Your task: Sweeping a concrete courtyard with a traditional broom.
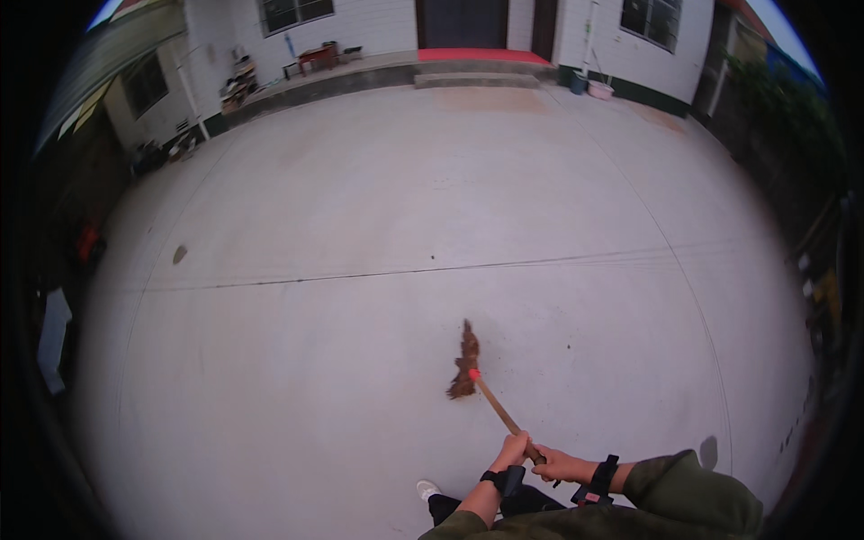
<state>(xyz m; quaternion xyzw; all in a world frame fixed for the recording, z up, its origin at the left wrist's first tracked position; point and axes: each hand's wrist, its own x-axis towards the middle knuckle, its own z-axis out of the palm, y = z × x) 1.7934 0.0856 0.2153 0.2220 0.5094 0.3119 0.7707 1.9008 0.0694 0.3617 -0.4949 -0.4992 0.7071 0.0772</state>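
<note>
A broom with brown fibre bristles [467, 361] rests with its head on the concrete ground, in front of me and a little right of the view's middle. A red binding joins the bristles to a wooden handle [498, 403], which slants down to the right towards me. My left hand [516, 448] is closed round the handle. Just behind it, my right hand [555, 464] grips the handle near its end. Small dark specks of debris lie on the ground to the right of the bristles.
Concrete paving [304, 202] with thin joint lines spreads around me. A low step [476, 80] and a red mat [482, 55] lie before a dark door. A pink basin [600, 90] stands by the far wall. Plants [783, 111] line the right side. My shoe [427, 489] is at the bottom.
</note>
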